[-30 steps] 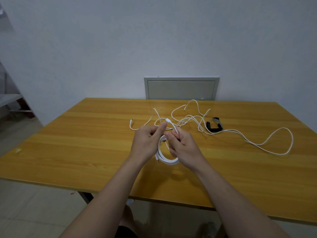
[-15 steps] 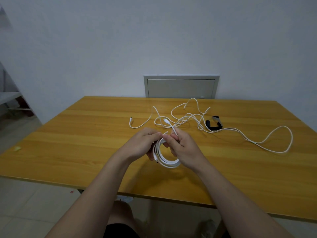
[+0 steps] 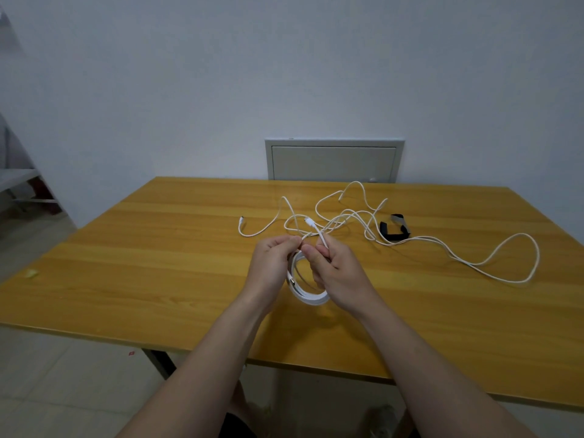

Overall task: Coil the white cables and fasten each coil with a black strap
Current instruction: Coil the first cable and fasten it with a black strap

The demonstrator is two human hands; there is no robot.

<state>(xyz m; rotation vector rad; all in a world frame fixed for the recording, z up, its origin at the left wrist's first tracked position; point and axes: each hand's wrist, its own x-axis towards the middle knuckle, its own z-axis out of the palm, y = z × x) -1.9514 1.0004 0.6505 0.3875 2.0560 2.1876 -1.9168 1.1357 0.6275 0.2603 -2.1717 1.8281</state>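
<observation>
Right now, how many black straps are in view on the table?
1. The black strap lies on the table, beyond and to the right of the right hand, untouched. It loops over itself, so a second may be hidden.

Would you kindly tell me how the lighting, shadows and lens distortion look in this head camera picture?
Head view: dim, soft, even light; only faint shadows on the table beneath the left hand and right hand; mild sheen at the table's far edge; wide-angle lens splays the table's sides; white coil and black strap are sharp.
</observation>
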